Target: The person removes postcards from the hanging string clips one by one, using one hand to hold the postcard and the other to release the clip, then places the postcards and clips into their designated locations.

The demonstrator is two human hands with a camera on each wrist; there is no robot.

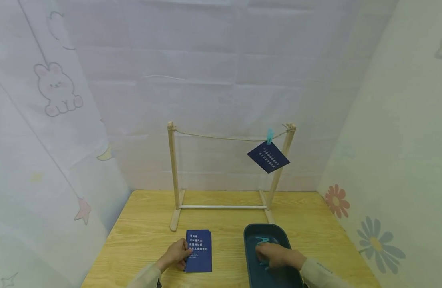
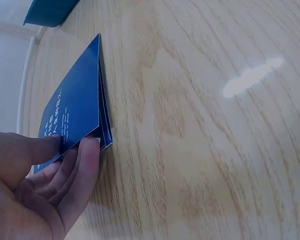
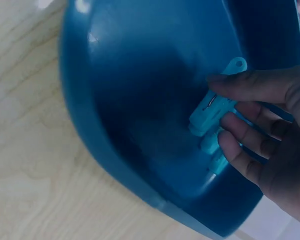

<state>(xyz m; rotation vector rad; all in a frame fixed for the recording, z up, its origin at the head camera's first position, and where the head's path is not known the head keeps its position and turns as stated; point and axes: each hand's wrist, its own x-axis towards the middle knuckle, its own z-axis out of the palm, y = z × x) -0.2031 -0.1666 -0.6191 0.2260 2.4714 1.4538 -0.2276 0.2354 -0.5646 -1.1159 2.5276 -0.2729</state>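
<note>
At the front of the table, my left hand pinches the edge of a dark blue printed card, thumb on top and fingers beneath. That card lies over others in a small stack, its near edge lifted slightly in the left wrist view. My right hand reaches into a dark teal tray. In the right wrist view its thumb and fingers close around a turquoise clothespin. More clothespins lie under the fingers, partly hidden.
A wooden rack stands behind, with a string tied between its posts. Near the right post, a turquoise clothespin holds a blue card hanging by one corner. Walls with printed drawings enclose the table.
</note>
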